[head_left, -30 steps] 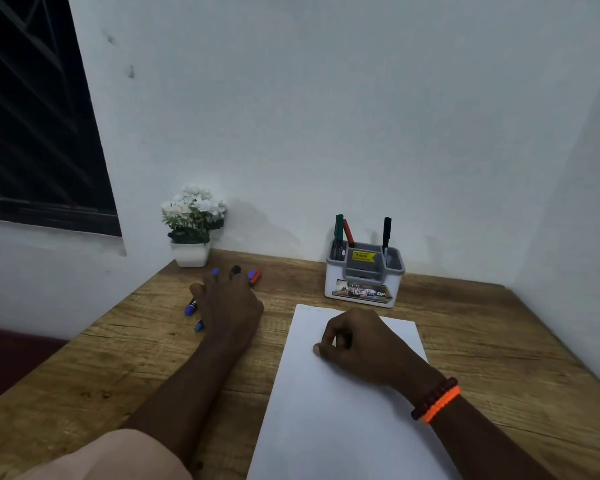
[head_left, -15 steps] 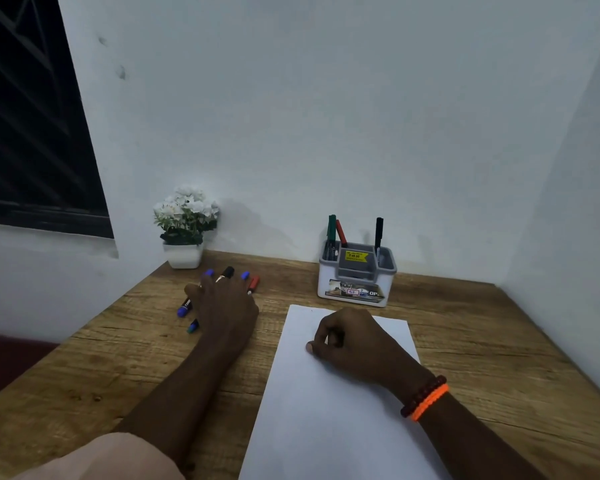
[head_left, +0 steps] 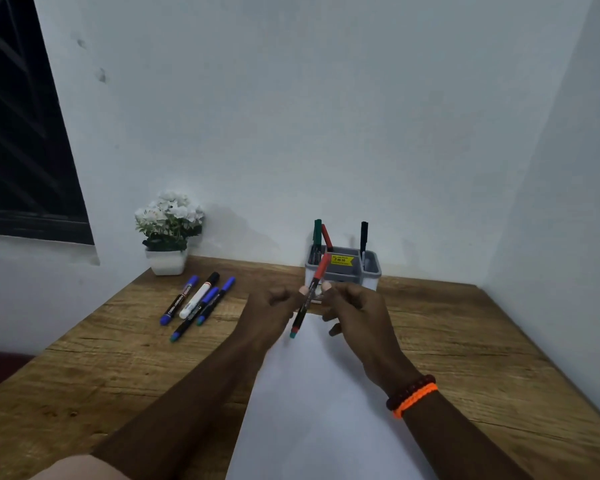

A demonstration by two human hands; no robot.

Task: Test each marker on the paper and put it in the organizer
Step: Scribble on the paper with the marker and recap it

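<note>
Red-capped marker with dark barrel and teal end plug (head_left: 307, 296): held tilted at centre frame above the far edge of the sheet, red cap uppermost and overlapping the organizer behind it, teal end lowest. Gripped on both sides of the barrel.

Left hand (head_left: 274, 308): centre frame, fingers curled, pinching the marker barrel from the left.

Right hand (head_left: 355, 313): just right of centre, thumb and forefinger pinching the same barrel from the right, remaining fingers loosely spread beneath. Dark bead bracelet and orange braided band (head_left: 413, 396) on the wrist.

White sheet of paper (head_left: 326, 410): flat on the worktop, lower centre of frame, beneath both hands; unmarked where visible.

White-and-grey plastic desk organizer (head_left: 371, 268): upper centre of the worktop, near the wall, yellow price sticker on its inner section. Holding three upright markers: green and red together in the left compartment, black in the right.

Loose markers (head_left: 198, 301): group of four lying side by side on the worktop, left of centre, three with blue caps, one white-barrelled with a black cap.

White-flowered artificial plant in a white square pot (head_left: 167, 233): far left corner of the worktop, against the wall.

Wood-grain worktop (head_left: 482, 341): filling the lower frame.

Dark window (head_left: 18, 133): upper left of frame.
</note>
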